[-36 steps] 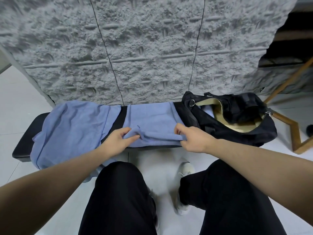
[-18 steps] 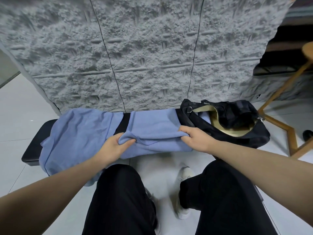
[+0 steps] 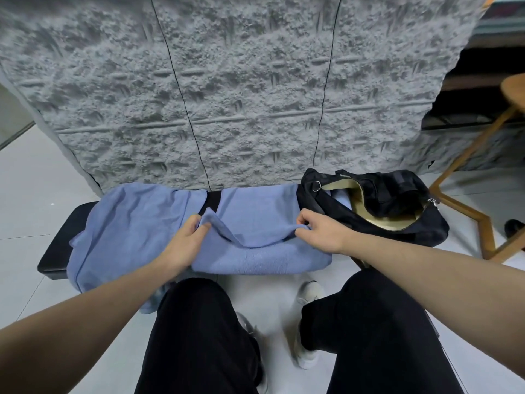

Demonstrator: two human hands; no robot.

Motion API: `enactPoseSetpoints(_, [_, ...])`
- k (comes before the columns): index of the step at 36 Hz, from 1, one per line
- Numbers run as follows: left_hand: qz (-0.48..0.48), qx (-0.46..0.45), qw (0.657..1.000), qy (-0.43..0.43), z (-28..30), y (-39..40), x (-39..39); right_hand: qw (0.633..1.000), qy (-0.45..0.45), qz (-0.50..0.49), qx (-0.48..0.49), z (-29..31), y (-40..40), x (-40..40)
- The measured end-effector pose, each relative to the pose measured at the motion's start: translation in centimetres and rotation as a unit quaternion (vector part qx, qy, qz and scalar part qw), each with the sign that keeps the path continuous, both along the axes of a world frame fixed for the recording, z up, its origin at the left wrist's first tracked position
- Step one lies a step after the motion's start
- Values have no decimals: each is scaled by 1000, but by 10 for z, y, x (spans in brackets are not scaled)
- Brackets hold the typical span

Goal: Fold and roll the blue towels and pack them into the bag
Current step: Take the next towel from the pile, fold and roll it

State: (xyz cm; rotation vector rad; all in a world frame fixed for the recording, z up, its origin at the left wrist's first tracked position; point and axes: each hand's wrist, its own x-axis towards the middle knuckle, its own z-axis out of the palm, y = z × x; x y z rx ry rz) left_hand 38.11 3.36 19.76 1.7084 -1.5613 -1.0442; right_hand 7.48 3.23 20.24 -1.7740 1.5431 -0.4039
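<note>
A single wide-angle camera worn on the person's head looks forward and steeply down over a black bench (image 3: 58, 253) set against a rough grey wall panel (image 3: 241, 95), near enough that both forearms and the wearer's black-trousered knees fill the lower frame in front of the bench. The bench runs across the middle of the picture, the wall panel rising behind it to the top edge, a wooden stool frame (image 3: 468, 200) at the bench's right end and pale floor tiles (image 3: 25, 189) beyond its left end. The lens bends straight lines toward the frame's edges; no second view shares the scene.
</note>
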Motion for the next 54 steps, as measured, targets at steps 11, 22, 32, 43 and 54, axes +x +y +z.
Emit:
enactPoseSetpoints(11, [88,-54,995,8,-6,-48,-24,989,67,-108,-77,-4,-52,10])
enactPoseSetpoints(22, [69,-76,995,13,-42,-103,-40,989,68,-100,-82,-54,-108,28])
enactPoseSetpoints(32, [-145,-73,951,-262,-119,-141,-25,985,172,1,-26,-108,-133,30])
enactPoseSetpoints(43, [-125,-40,959,-251,-123,-134,0,977,207,36,32,-104,-124,29])
enactPoseSetpoints(54, [-51,-18,985,-163,-99,-136,0,989,146,-20,33,-85,-129,34])
